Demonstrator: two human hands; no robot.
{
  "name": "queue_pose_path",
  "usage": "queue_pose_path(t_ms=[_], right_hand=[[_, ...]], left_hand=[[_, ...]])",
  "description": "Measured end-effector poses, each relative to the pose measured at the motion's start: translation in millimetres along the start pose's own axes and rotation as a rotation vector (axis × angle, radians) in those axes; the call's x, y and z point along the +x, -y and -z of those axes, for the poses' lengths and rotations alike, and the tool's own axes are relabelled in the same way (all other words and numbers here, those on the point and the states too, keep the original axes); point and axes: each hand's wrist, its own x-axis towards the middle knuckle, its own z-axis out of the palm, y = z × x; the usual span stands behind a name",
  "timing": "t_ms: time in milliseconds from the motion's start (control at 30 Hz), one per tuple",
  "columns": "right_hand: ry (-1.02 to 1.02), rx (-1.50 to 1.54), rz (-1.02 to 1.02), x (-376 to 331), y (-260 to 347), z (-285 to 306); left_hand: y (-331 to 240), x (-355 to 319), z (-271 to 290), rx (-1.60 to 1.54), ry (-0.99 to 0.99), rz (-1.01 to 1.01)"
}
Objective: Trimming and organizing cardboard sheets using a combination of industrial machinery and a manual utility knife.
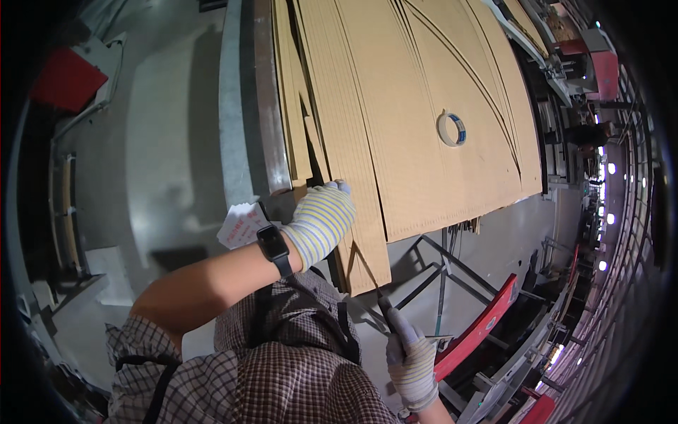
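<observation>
My left hand (pixel 321 220), in a striped knit glove with a black watch at the wrist, presses down on the near end of a long brown cardboard strip (pixel 353 184). The strip lies at the edge of a stack of large corrugated cardboard sheets (pixel 424 106) on a table. My right hand (pixel 412 357), gloved too, grips a slim cutting tool (pixel 385 300) whose tip meets the strip's near end below the left hand.
A roll of tape (pixel 451 128) lies on the sheets. A metal table edge (pixel 272 106) runs along the left of the stack. White paper slips (pixel 240 225) sit near my wrist. A red bar (pixel 487 321) and metal frame are below.
</observation>
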Motion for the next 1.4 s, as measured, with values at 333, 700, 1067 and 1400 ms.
queue_pose_path(t_ms=[333, 700, 1067, 1400], right_hand=[[0.083, 0.067, -0.01, 55, 51, 28], [0.086, -0.469, 0.259, 12, 12, 0], [0.069, -0.229, 0.122, 11, -3, 1], [0.023, 0.054, -0.007, 16, 10, 10]], left_hand=[[4, 1, 14, 0.046, 0.054, -0.099], [9, -5, 13, 0.133, 0.027, -0.188], [17, -6, 20, 0.212, 0.085, -0.387], [23, -12, 35, 0.009, 0.079, -0.468]])
